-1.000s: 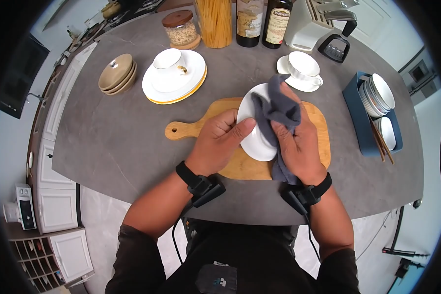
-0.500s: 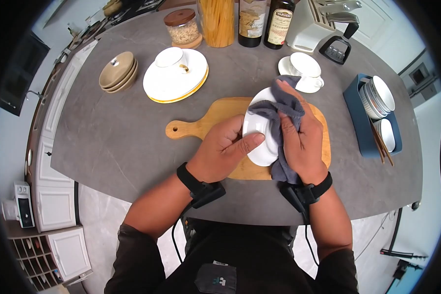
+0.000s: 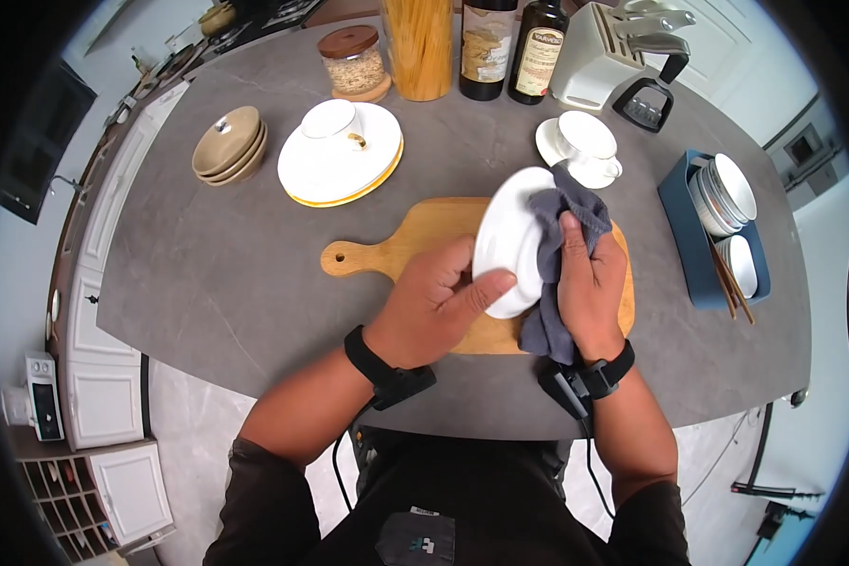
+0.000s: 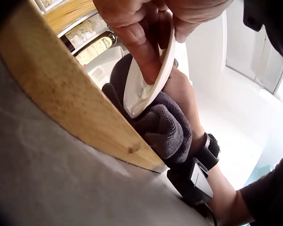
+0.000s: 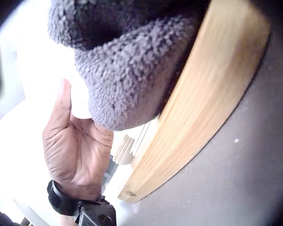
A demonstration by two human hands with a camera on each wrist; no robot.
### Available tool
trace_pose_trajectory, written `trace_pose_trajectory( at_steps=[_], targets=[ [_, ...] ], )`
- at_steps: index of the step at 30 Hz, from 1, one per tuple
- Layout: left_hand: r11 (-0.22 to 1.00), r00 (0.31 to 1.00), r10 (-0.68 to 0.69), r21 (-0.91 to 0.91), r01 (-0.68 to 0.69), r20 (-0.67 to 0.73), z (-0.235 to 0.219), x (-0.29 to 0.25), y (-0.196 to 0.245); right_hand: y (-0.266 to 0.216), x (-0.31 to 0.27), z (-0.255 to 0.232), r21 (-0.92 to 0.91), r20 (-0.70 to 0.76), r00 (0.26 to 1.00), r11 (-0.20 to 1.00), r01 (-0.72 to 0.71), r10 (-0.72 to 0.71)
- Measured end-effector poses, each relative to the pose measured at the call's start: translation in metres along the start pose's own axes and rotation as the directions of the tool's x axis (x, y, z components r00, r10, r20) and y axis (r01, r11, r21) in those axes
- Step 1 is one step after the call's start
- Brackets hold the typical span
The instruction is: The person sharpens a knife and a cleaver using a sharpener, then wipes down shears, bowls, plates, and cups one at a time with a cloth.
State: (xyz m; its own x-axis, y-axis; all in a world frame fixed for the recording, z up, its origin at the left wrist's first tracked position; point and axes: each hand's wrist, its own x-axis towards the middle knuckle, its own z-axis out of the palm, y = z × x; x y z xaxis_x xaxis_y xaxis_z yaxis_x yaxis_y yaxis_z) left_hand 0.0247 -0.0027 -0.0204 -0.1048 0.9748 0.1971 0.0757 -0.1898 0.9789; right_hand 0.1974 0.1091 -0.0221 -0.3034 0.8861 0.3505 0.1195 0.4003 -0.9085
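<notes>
White round ceramic plate (image 3: 507, 241) is gripped, tilted, by curled left hand (image 3: 431, 297) fingers. Grey cloth (image 3: 568, 226), at its 3 o'clock, is clutched by the right hand (image 3: 587, 283) over the wooden board (image 3: 415, 231).

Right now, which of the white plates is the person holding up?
The small white plate tilted above the cutting board, gripped by the left hand and wiped with the grey cloth. The other plates lie stacked flat under a cup.
</notes>
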Motion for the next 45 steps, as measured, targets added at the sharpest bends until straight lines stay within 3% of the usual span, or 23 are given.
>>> trace_pose_trajectory(
  at_steps=[2,4,5,6,7,11,13,15,17,19,21,23,25,32,35,37,39,41,43,45],
  targets=[
    [0.996,1.000,0.004,-0.090,-0.002,0.017,0.004,-0.001,-0.007,-0.011,-0.001,0.000,0.026,0.050,0.999,1.000,-0.006,0.004],
    [0.999,1.000,0.014,-0.031,-0.014,-0.003,0.000,0.000,-0.005,-0.020,0.000,0.002,-0.138,0.166,0.928,0.924,0.357,-0.334],
    [0.999,1.000,0.024,0.030,-0.024,-0.018,-0.002,0.000,-0.003,-0.031,-0.001,0.003,-0.158,0.255,0.881,0.881,0.446,-0.400],
    [0.991,0.997,0.074,-0.109,-0.077,-0.038,0.000,0.000,-0.016,-0.036,-0.003,0.006,-0.147,0.307,0.844,0.854,0.498,-0.440],
    [0.991,0.996,0.074,-0.107,-0.078,-0.041,-0.002,0.002,-0.018,-0.039,-0.004,0.007,-0.133,0.357,0.803,0.825,0.549,-0.477],
    [0.989,0.991,0.122,-0.076,-0.126,-0.057,-0.004,0.005,-0.023,-0.033,-0.005,0.009,-0.121,0.374,0.756,0.780,0.614,-0.537],
    [0.991,0.991,0.119,-0.062,-0.122,-0.055,0.000,0.006,-0.019,-0.024,-0.001,0.008,-0.207,0.283,0.739,0.714,0.669,-0.611],
    [0.986,0.998,0.016,-0.163,-0.026,-0.060,0.003,0.007,-0.005,-0.021,0.001,0.005,-0.234,0.224,0.769,0.733,0.639,-0.599],
    [0.988,0.999,0.001,-0.154,-0.008,-0.044,0.003,0.006,-0.007,-0.021,0.002,0.003,-0.252,0.169,0.793,0.753,0.608,-0.585],
    [0.990,1.000,-0.012,-0.144,0.008,-0.027,0.002,0.004,-0.007,-0.022,0.002,0.001,-0.269,0.066,0.934,0.895,0.357,-0.352],
    [0.999,0.999,-0.008,-0.045,0.006,-0.037,0.001,0.003,-0.004,-0.002,0.010,-0.003,-0.250,0.012,0.908,0.878,0.409,-0.419],
    [0.999,0.998,0.006,-0.045,-0.008,-0.056,0.003,0.003,-0.002,0.004,0.010,-0.010,-0.337,0.028,0.954,0.895,0.291,-0.299],
    [0.999,0.997,0.019,-0.045,-0.023,-0.080,0.003,0.004,-0.001,0.006,0.007,-0.008,-0.365,0.009,0.948,0.882,0.300,-0.318],
    [0.983,0.974,-0.040,-0.185,-0.002,-0.221,-0.005,0.009,-0.017,0.006,-0.010,0.000,-0.483,0.076,0.964,0.836,0.259,-0.255],
    [0.980,0.956,-0.095,-0.192,0.041,-0.279,-0.009,0.012,-0.018,-0.002,-0.018,0.006,-0.420,0.094,0.941,0.844,0.333,-0.324],
    [0.978,0.935,-0.144,-0.190,0.085,-0.323,-0.014,0.015,-0.022,-0.008,-0.028,0.009,-0.412,0.147,0.954,0.860,0.300,-0.262],
    [0.901,0.922,-0.221,-0.427,0.069,-0.318,-0.019,0.015,-0.033,-0.010,-0.038,0.014,-0.343,0.273,0.890,0.827,0.445,-0.365],
    [0.890,0.923,-0.214,-0.454,0.050,-0.319,-0.015,0.017,-0.030,-0.024,-0.041,0.018,-0.334,0.343,0.871,0.821,0.464,-0.352],
    [0.874,0.925,-0.210,-0.484,0.033,-0.316,-0.007,0.018,-0.025,-0.026,-0.039,0.022,-0.287,0.439,0.733,0.691,0.663,-0.520],
    [0.829,0.937,-0.232,-0.557,0.050,-0.261,0.000,0.017,-0.018,-0.023,-0.038,0.023,-0.295,0.432,0.727,0.678,0.673,-0.533]
  ],
)
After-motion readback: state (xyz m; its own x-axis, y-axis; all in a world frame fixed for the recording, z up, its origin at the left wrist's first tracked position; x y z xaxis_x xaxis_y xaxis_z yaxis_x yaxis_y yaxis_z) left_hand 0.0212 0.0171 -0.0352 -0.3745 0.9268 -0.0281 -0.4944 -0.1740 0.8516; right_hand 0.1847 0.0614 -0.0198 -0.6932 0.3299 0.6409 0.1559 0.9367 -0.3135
